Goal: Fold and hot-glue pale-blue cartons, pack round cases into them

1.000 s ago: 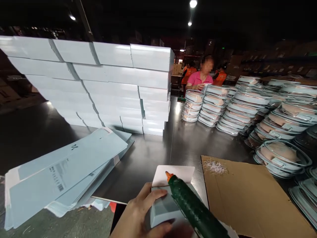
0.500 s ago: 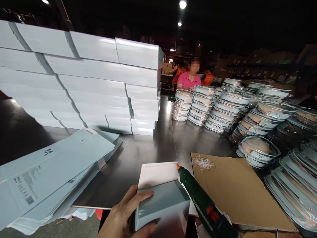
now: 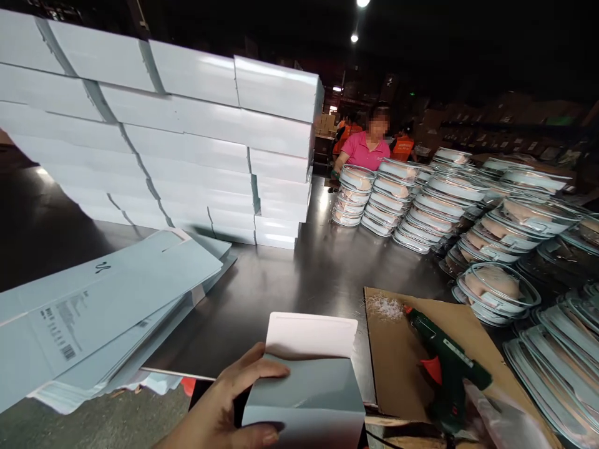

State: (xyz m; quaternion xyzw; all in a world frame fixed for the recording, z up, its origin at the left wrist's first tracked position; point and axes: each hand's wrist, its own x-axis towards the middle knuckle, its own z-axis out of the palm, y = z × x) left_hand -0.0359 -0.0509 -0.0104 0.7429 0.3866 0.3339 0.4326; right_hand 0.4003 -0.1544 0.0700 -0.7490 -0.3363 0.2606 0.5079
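My left hand point(image 3: 234, 393) grips a pale blue-grey carton point(image 3: 304, 380) at its left side, fingers on top and thumb along the front face. The carton's white flap point(image 3: 311, 333) stands raised at the far end. To the right, a dark green glue gun point(image 3: 449, 352) with a red trigger is over a brown cardboard sheet point(image 3: 397, 368), its orange tip beside a patch of white glue strands point(image 3: 386, 307). My right hand point(image 3: 508, 418), whitish and smeared by motion, is beside the gun's handle; its fingers cannot be made out.
Flattened printed cartons point(image 3: 126, 299) lie at the left, over the table edge. Behind them rises a wall of white boxes point(image 3: 196, 137). Stacks of round clear-lidded containers point(image 3: 425, 206) line the right. A person in a pink shirt point(image 3: 367, 149) is across the metal table point(image 3: 318, 274).
The glue gun has gone from the carton's flap to over the cardboard sheet at the right. My left hand keeps hold of the carton, and the flap's right corner shows now.
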